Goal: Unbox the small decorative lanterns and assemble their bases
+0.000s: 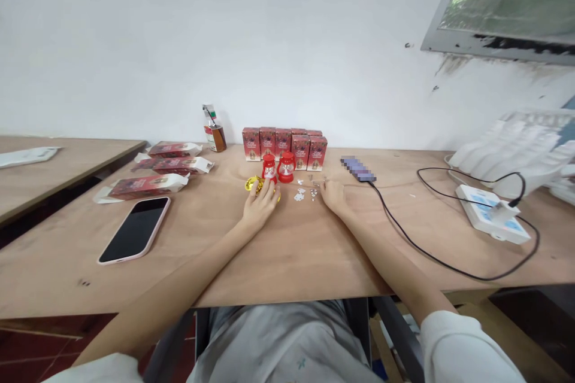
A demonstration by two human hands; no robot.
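Observation:
My left hand [261,204] rests on the table with its fingers stretched out over shiny gold pieces [252,182]. Its fingertips reach the foot of a small red lantern [268,166]; whether they touch it is unclear. Beside that one stands a second red lantern [286,169], upright, with a white figure inside. My right hand [333,195] lies to the right, fingers curled together at the edge of some tiny metal parts [314,192]. What its fingertips hold, if anything, is too small to make out. Small white pieces [299,194] are scattered between my hands.
Several red printed boxes [275,143] stand against the wall. Opened red boxes [150,185] and a phone [135,232] lie at left, near a brown bottle [215,136]. At right are another phone [358,169], its black cable [417,246], a power strip [492,213] and white stacked items [487,149].

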